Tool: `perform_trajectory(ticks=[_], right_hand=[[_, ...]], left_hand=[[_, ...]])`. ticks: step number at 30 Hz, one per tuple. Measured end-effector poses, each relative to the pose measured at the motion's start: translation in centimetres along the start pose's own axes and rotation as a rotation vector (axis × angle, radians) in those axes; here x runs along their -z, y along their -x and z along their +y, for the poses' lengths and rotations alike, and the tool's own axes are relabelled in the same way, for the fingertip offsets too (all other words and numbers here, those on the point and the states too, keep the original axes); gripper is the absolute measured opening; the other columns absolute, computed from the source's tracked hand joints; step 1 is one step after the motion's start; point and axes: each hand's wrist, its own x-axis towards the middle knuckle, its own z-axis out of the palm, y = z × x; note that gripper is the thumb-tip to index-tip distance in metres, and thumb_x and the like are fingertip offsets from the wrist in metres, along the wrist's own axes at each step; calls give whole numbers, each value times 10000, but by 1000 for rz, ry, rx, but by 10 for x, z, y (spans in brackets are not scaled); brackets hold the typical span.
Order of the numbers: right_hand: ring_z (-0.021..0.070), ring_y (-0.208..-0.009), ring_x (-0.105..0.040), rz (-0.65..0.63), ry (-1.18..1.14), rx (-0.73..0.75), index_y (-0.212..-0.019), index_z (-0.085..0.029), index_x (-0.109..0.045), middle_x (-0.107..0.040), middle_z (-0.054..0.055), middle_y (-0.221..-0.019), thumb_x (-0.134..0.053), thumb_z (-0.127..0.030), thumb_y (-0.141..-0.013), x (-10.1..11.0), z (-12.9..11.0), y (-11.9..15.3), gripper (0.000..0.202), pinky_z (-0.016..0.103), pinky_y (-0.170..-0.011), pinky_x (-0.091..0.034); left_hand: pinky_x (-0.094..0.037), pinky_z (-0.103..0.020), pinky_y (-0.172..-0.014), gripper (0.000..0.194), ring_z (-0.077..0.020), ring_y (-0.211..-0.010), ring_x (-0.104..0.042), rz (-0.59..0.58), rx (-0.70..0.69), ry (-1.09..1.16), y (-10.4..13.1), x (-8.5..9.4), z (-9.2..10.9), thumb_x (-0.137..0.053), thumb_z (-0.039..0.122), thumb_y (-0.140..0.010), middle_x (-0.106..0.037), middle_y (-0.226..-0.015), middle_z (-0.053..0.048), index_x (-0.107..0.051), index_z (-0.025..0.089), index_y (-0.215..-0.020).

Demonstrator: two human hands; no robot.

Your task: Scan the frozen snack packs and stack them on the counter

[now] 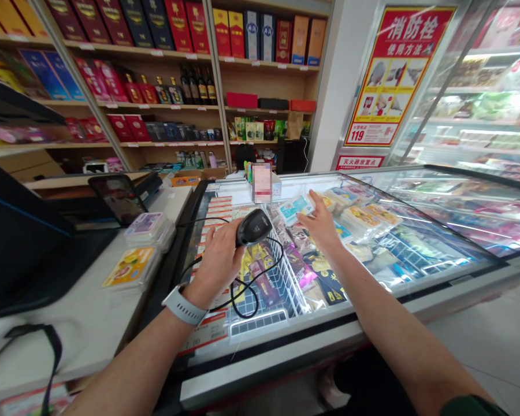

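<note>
My left hand [220, 257], with a pale watch at the wrist, is wrapped round a black barcode scanner [253, 227] held above the glass-topped freezer. Its black cable [256, 301] loops down over the glass. To the right, my right hand [318, 222] grips the right end of a blue-and-white flat pack [295, 208] between thumb and fingers. The scanner's head points toward that pack. Several similar flat packs with orange labels [364, 216] lie in stacks on the glass just right of my right hand.
On the left counter [86, 312] sit packs with purple labels [145, 225], packs with yellow labels [130, 266] and a phone [118, 198]. A small stand [262, 182] is at the freezer's far edge. Shelves [156, 52] of boxes and bottles line the back.
</note>
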Motion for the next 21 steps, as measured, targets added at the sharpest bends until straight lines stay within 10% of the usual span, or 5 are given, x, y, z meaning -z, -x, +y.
perform_trajectory(ticks=[11,21], right_hand=[[192,-735,-647,60,153,-38,-777,-189,-668,-647,7,-715,-640,-498,-764,6,6,-1,311,310,-675,-571],[191,-672,-698,60,38,-100,-858,-215,-560,-666,0,-771,-692,-389,-680,-3,16,-1,282,366,-670,-621]], left_hand=[[-299,-563,-1167,528,-306,-1303,-547,9,13,19,0,0,0,-463,151,-874,-611,-1376,-161,-442,156,-1402],[-312,-563,-1158,518,-313,-1293,-550,21,-2,25,-1,0,-1,-460,159,-888,-607,-1373,-172,-436,143,-1405]])
